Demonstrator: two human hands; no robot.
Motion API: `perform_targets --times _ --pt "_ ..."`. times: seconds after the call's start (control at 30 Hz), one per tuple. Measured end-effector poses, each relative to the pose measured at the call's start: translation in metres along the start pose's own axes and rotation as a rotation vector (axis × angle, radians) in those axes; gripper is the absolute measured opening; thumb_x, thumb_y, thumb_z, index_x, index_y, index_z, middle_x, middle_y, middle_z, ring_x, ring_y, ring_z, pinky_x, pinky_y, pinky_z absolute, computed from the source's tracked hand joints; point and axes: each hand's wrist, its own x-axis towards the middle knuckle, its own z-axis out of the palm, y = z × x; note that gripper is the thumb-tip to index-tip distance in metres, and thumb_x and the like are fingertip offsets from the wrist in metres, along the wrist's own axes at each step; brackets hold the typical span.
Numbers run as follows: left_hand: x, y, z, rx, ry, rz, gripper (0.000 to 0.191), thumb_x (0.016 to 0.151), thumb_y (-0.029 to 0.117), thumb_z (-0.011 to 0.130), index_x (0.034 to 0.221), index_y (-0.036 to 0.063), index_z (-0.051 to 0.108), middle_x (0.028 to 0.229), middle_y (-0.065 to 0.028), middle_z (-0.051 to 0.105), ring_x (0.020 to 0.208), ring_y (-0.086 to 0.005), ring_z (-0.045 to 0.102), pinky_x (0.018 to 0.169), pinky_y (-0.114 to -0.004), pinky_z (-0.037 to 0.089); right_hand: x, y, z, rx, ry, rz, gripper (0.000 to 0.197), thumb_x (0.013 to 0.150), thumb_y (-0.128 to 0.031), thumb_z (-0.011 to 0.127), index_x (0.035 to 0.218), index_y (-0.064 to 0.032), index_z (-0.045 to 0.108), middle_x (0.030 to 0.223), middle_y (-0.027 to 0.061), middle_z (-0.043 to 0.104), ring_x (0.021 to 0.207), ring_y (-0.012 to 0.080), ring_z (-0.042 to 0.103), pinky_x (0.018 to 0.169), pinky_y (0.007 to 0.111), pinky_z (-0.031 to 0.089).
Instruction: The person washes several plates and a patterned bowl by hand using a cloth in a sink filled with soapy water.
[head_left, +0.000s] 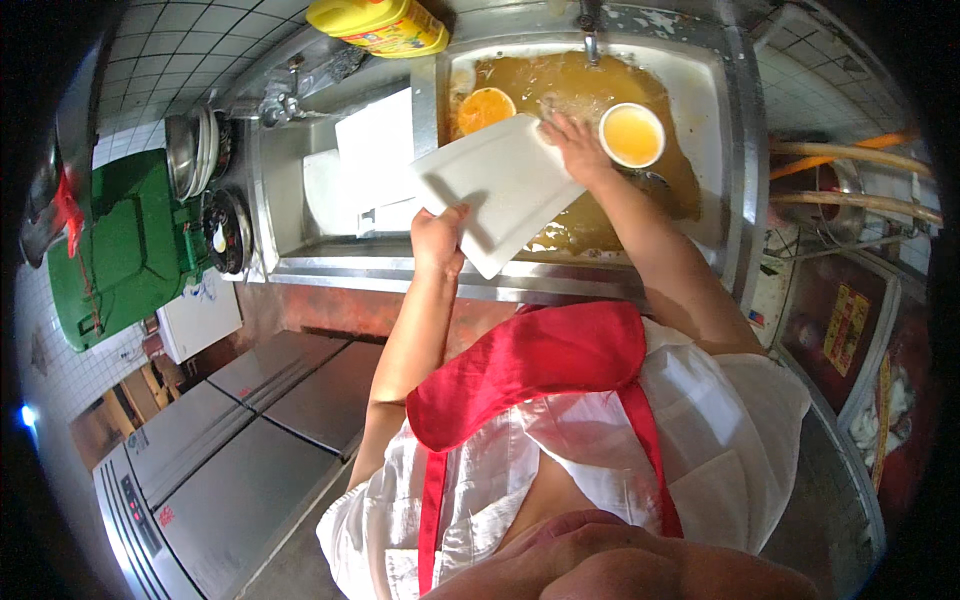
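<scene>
My left hand (437, 241) grips the near left edge of a white rectangular tray (502, 176), its thumb on the face. The tray is tilted over the rim between two sink basins. At the tray's far right corner, my right hand (576, 146) lies with fingers spread; whether it holds anything is hidden. Beyond the tray a white bowl with orange contents (486, 109) sits in murky brown water (660, 90). Just right of my right hand is a white bowl of yellowish liquid (632, 135). White trays or boards (377, 150) stand in the left basin.
A metal faucet (590, 46) hangs over the right basin (712, 172), another (281, 109) over the left one. A yellow plastic jug (382, 28) stands behind. Stacked plates (204, 154) and a green bin (124, 240) are at left. Hoses (847, 154) run at right.
</scene>
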Motion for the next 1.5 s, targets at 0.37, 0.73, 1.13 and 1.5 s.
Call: perform_targets --times 0.37,0.73,1.13,1.5 --pt "0.004 0.006 0.017 0.038 0.011 0.070 0.030 0.084 0.018 0.050 0.102 -0.0052 0.046 0.091 -0.0102 0.055 0.078 -0.0169 0.053 0.068 -0.028 0.044 -0.008 -0.089 -0.057 1.056 0.177 0.133 0.024 0.076 -0.007 0.050 0.099 0.0001 0.051 0.099 0.0149 0.054 0.092 0.0246 0.051 0.079 0.031 0.040" --pt "0.004 0.006 0.026 0.031 -0.199 0.435 0.054 0.083 0.008 0.032 0.132 0.0056 0.009 0.132 -0.0137 0.024 0.106 -0.0191 0.040 0.084 -0.025 0.036 -0.061 -0.109 -0.073 0.840 0.271 -0.159 0.043 0.081 -0.019 0.048 0.123 -0.0134 0.037 0.126 0.0119 0.034 0.109 0.0262 0.041 0.089 0.039 0.035" --pt "-0.006 0.042 0.040 1.814 -0.039 1.245 0.052 0.066 0.001 0.050 0.116 0.0132 0.047 0.131 -0.0194 0.020 0.116 -0.0319 0.031 0.093 -0.038 0.028 -0.047 -0.010 0.009 0.085 -0.080 0.034 0.035 0.083 -0.020 0.038 0.115 -0.0066 0.042 0.122 0.0128 0.037 0.107 0.0259 0.041 0.090 0.035 0.032" --pt "0.031 0.083 0.082 1.674 -1.102 1.809 0.008 0.063 0.013 0.049 0.070 0.0105 0.047 0.063 -0.0026 0.049 0.062 -0.0179 0.053 0.062 -0.029 0.043 -0.014 0.051 0.050 0.860 0.085 0.262 0.031 0.078 -0.014 0.044 0.106 -0.0020 0.049 0.104 0.0163 0.051 0.098 0.0278 0.047 0.083 0.033 0.037"
